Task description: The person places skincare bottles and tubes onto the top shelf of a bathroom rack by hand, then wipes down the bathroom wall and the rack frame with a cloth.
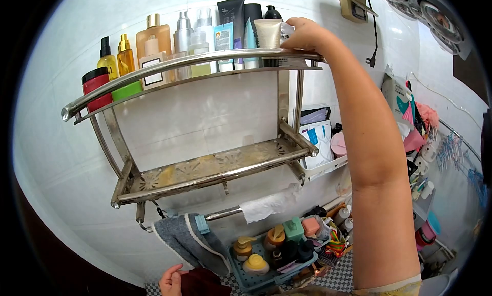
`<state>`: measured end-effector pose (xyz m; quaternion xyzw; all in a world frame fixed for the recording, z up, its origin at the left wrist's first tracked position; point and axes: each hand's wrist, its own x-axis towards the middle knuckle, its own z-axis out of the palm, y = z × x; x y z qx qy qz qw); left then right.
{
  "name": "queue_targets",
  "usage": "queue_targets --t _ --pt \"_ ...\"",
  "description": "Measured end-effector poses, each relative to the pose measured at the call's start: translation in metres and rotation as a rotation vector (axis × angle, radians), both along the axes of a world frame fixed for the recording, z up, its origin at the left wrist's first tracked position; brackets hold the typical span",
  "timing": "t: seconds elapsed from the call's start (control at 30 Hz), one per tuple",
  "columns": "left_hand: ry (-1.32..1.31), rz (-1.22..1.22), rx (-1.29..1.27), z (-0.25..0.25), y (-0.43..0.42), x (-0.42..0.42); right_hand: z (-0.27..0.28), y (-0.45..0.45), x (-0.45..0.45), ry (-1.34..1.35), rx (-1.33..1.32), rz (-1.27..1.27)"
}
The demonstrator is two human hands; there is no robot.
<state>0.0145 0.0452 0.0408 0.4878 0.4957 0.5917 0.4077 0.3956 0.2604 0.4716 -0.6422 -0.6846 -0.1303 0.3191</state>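
My right hand [303, 36] reaches to the right end of the upper metal shelf [205, 57]. Its fingers are curled around a small, clear, shiny item [286, 34], whose kind I cannot make out. Right beside that item stands a cream-coloured tube [268, 34], with a black-topped bottle [272, 12] behind. Low in the view, my left hand [171, 281] has its fingers closed at a dark maroon cloth [205, 283]. Above that cloth a grey towel [190, 239] hangs from the rack's bar, with a blue clip [202, 224] on it.
Along the upper shelf stand several bottles, a red jar [96, 88] and a dark tube [232, 18]. The lower shelf [210, 165] is stained. A white cloth [271, 203] hangs beneath it. Below, a blue-green basket [248, 283] holds pump bottles. A plug [371, 59] dangles at upper right.
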Motion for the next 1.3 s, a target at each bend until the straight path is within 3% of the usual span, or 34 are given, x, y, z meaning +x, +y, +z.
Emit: queue_targets --t 0.17,0.23,0.33,0.47,0.53,0.77,1.07,1.13,1.3 --pt "-0.043 0.016 -0.012 -0.004 -0.001 -0.003 -0.001 -0.007 0.009 0.15 -0.038 0.15" --pt "-0.034 0.023 -0.01 -0.004 -0.002 -0.003 -0.004 -0.007 0.012 0.233 0.208 0.231" --pt "-0.057 0.032 -0.031 -0.006 -0.003 -0.003 -0.006 -0.017 0.008 0.312 0.36 0.327" --pt "-0.005 0.033 -0.01 -0.003 -0.001 0.0 -0.012 -0.023 -0.006 0.279 0.311 0.432" --pt "-0.144 0.011 -0.001 -0.005 0.002 0.003 -0.013 -0.019 -0.009 0.187 0.302 0.424" --pt "-0.081 0.015 -0.011 -0.011 -0.001 0.0 -0.013 0.0 -0.01 0.134 0.327 0.28" --pt "-0.059 0.04 -0.034 -0.006 -0.008 -0.001 -0.018 0.003 -0.014 0.35 0.18 0.402" --pt "-0.046 0.035 -0.026 -0.006 -0.008 0.0 -0.017 0.005 -0.014 0.151 0.278 0.333" --pt "-0.053 0.035 -0.056 -0.006 -0.01 0.0 -0.019 0.004 -0.012 0.114 0.326 0.334"
